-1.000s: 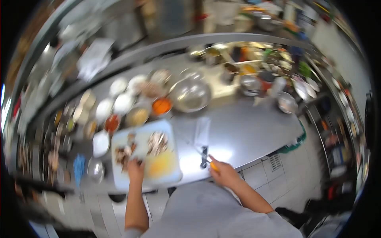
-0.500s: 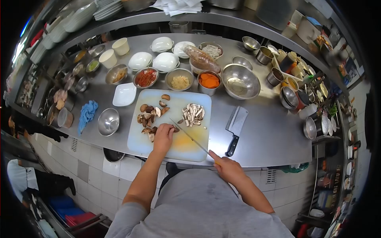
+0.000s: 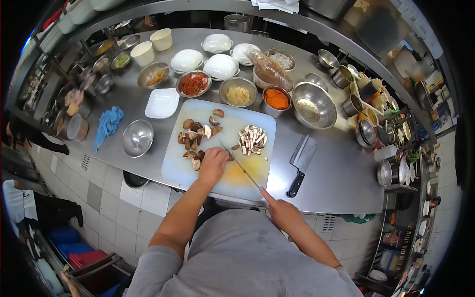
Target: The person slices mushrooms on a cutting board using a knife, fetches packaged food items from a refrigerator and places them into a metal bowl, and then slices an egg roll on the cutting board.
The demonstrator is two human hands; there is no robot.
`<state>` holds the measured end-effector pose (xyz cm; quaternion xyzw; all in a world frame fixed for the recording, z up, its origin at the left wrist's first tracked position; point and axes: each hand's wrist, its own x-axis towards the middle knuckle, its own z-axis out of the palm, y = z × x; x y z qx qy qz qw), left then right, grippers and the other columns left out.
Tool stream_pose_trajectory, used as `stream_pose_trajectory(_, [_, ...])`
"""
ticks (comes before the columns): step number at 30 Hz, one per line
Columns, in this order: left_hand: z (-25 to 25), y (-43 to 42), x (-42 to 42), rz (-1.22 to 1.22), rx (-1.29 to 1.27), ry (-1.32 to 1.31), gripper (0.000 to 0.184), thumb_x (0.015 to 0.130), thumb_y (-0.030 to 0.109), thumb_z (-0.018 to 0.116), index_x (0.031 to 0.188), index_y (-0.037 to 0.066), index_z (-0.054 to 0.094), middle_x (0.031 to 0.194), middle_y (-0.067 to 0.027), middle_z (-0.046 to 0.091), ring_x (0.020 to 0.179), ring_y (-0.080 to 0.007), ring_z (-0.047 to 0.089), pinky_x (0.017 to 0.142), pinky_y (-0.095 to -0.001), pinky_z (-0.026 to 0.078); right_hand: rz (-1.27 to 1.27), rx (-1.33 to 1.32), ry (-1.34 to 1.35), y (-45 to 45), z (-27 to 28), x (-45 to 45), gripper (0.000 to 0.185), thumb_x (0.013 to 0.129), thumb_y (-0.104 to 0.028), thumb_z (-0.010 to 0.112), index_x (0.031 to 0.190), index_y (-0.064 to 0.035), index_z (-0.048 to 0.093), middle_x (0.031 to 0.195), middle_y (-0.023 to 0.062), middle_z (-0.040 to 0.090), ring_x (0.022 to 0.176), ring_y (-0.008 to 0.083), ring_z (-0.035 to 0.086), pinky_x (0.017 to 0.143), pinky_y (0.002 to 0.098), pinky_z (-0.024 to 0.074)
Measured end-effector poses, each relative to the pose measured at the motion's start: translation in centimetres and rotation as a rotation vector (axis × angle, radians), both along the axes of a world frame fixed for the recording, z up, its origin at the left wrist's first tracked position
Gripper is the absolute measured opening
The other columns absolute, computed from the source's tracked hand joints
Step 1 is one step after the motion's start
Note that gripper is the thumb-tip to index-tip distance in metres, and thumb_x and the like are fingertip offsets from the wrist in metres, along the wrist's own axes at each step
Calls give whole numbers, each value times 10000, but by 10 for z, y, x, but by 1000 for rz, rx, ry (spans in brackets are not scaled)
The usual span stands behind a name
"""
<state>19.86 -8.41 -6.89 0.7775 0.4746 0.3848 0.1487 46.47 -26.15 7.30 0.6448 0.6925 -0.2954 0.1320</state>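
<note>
Right hand (image 3: 284,214): fingers wrapped round the handle of a knife (image 3: 242,167), blade angled over the cutting board (image 3: 180,172). Left hand (image 3: 214,166): fingers bunched, pinching a mushroom piece (image 3: 230,156) on the board beside the blade. Mushroom chunks (image 3: 194,135) lie left, pale slices (image 3: 252,140) right. Cleaver (image 3: 300,161) on counter (image 3: 341,173), right of board.

- A long, silver stainless-steel worktable (image 3: 341,190) reflects white light off its surface.
- Above the worktable's far edge runs a long grey metal shelf (image 3: 123,16).
- Below the worktable lies a floor of pale square tiles (image 3: 118,226).
- A slotted rectangular drain (image 3: 328,222) sits below its right front edge.
- Right of it stands an open metal rack (image 3: 402,188).
</note>
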Motion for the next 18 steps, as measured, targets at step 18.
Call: stream_pose_trajectory(18, [2,1,-6,-52,-98,-81,107,950,15,739,1055,21,720,1095,-155,717,1041,-387,697,930,-438,581,-14,44,18,-5,35,6,725,1119,-266,560,1735,-468,236,970,225,742,873,403,756,797,535,602])
